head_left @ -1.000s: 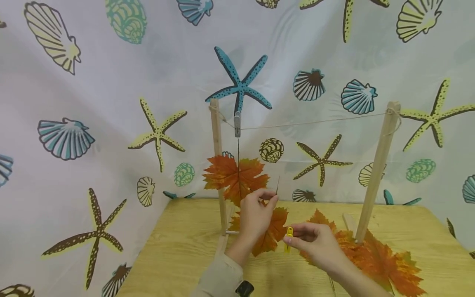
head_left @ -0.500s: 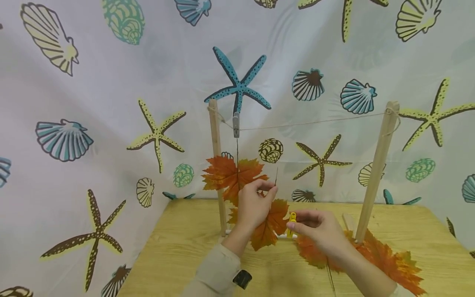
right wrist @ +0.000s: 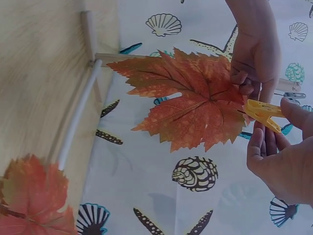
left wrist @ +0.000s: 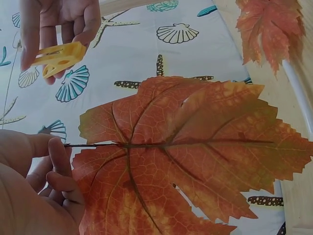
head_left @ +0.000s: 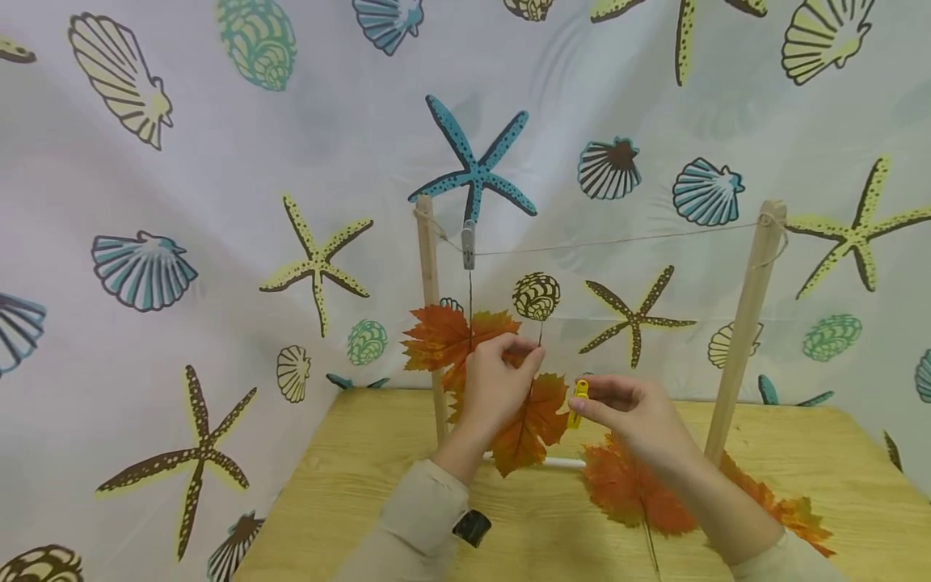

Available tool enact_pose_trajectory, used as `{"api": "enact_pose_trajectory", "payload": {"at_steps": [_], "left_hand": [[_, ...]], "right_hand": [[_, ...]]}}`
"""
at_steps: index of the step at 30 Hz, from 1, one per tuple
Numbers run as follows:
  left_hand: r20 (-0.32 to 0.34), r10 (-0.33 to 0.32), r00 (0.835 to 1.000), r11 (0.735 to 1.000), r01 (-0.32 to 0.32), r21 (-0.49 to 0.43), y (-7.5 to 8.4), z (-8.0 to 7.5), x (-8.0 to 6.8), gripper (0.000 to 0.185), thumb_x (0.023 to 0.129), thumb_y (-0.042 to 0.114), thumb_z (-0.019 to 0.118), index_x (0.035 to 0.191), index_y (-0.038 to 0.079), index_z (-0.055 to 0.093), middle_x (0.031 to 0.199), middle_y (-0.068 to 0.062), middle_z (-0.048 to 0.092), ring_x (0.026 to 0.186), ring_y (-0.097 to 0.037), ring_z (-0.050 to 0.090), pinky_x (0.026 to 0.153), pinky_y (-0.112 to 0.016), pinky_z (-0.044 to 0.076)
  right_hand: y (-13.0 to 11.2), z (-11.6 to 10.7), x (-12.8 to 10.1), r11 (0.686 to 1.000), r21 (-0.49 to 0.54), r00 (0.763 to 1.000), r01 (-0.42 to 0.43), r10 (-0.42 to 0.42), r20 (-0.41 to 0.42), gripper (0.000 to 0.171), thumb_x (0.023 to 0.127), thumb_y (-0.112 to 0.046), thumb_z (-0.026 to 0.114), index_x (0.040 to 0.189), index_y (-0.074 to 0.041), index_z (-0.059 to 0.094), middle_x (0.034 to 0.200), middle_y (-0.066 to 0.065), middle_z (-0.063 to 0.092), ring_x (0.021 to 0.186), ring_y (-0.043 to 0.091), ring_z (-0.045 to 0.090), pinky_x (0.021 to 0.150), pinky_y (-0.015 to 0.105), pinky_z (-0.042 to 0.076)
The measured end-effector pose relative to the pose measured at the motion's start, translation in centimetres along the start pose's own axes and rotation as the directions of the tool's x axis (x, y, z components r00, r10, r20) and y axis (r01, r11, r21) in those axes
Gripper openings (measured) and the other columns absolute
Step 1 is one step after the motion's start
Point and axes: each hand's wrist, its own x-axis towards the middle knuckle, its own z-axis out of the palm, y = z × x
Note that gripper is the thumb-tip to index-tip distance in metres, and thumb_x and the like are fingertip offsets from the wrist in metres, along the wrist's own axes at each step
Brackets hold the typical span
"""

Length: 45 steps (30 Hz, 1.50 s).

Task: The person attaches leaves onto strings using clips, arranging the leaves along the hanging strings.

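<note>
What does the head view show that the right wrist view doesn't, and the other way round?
Only the head view: the right post and sleeves.
Only the right wrist view: the wooden foot at the end of the white rod, hidden in the head view.
Both: left hand, right hand, yellow clip and held leaf.

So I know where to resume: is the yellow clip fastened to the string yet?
No, the head view shows the right hand holding the yellow clip below the string and apart from it.
</note>
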Motion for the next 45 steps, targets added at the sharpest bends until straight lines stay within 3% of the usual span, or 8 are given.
{"api": "enact_pose_trajectory", "payload": {"at_steps": [5,11,20,24,29,33,38,45], "left_hand": [[-0.002,-0.005,1.000,1.000,0.005,-0.012,0.6,-0.3,0.6,0.014,0.093,0.025,0.072,0.097,0.012,0.077,0.092,-0.003,0.074,0.070,-0.014,0.058,0.063,-0.027,0.050],[-0.026,-0.008,1.000,1.000,0.008,-0.006,1.1,-0.6,1.2,0.014,0.093,0.024,0.072,0.097,0.012,0.077,0.099,-0.002,0.076,0.083,-0.017,0.065,0.071,-0.029,0.054],[-0.076,-0.004,0.997,0.999,0.006,0.032,1.5,-1.3,1.9,0.014,0.093,0.026,0.072,0.097,0.014,0.077,0.090,-0.001,0.075,0.073,-0.014,0.062,0.064,-0.029,0.051],[-0.080,-0.012,0.997,1.000,0.013,0.019,1.7,-1.4,2.1,0.015,0.093,0.026,0.072,0.097,0.012,0.077,0.086,-0.002,0.073,0.075,-0.016,0.063,0.066,-0.030,0.052],[-0.075,-0.024,0.997,1.000,0.025,0.009,2.1,-1.4,2.4,0.017,0.093,0.028,0.072,0.099,0.013,0.077,0.088,-0.001,0.074,0.078,-0.015,0.064,0.066,-0.028,0.052],[-0.112,0.017,0.994,1.000,-0.016,0.009,2.6,-1.7,2.8,0.017,0.094,0.028,0.071,0.099,0.012,0.077,0.088,-0.001,0.074,0.073,-0.015,0.062,0.063,-0.028,0.050],[-0.143,0.054,0.988,0.997,-0.047,0.057,3.1,-2.0,3.0,0.017,0.094,0.028,0.071,0.100,0.013,0.076,0.089,-0.001,0.075,0.069,-0.015,0.060,0.061,-0.029,0.048],[-0.156,0.062,0.986,0.995,-0.049,0.086,3.5,-1.7,2.7,0.015,0.094,0.025,0.071,0.100,0.013,0.076,0.092,0.000,0.076,0.077,-0.017,0.065,0.066,-0.031,0.051]], "right_hand": [[-1.4,-0.4,0.4,1.000,-0.004,1.000,0.013,-0.013,0.001,0.055,0.089,-0.040,0.075,0.132,-0.008,0.063,0.125,0.010,0.068,0.112,0.020,0.067,0.102,0.042,0.051],[-3.1,-0.8,1.8,0.994,-0.041,0.995,0.099,-0.100,-0.013,0.052,0.091,-0.040,0.073,0.132,-0.008,0.064,0.125,0.012,0.069,0.114,0.024,0.066,0.101,0.045,0.051],[-5.4,-0.9,4.3,0.992,-0.037,0.992,0.120,-0.121,-0.039,0.053,0.089,-0.039,0.076,0.132,-0.011,0.064,0.129,0.011,0.068,0.120,0.026,0.064,0.103,0.046,0.050],[-6.3,-0.7,5.0,0.992,-0.031,0.992,0.119,-0.120,-0.036,0.053,0.087,-0.039,0.077,0.132,-0.013,0.065,0.130,0.009,0.067,0.119,0.026,0.064,0.103,0.047,0.049],[-7.4,-0.8,5.4,0.992,-0.062,0.993,0.113,-0.116,-0.036,0.053,0.088,-0.043,0.076,0.132,-0.018,0.064,0.130,0.005,0.067,0.119,0.025,0.063,0.092,0.043,0.053],[-8.8,-0.9,5.9,0.975,-0.099,0.977,0.199,-0.205,-0.054,0.050,0.088,-0.042,0.075,0.131,-0.018,0.066,0.127,0.005,0.068,0.118,0.023,0.064,0.091,0.042,0.055],[-10.6,-0.7,6.5,0.933,-0.209,0.945,0.294,-0.316,-0.080,0.045,0.089,-0.039,0.075,0.128,-0.018,0.068,0.123,0.005,0.071,0.112,0.021,0.069,0.094,0.043,0.055],[-12.1,-0.7,7.1,0.930,-0.209,0.943,0.304,-0.325,-0.075,0.039,0.090,-0.032,0.075,0.125,-0.014,0.071,0.113,0.006,0.076,0.111,0.021,0.070,0.096,0.044,0.054]]}}
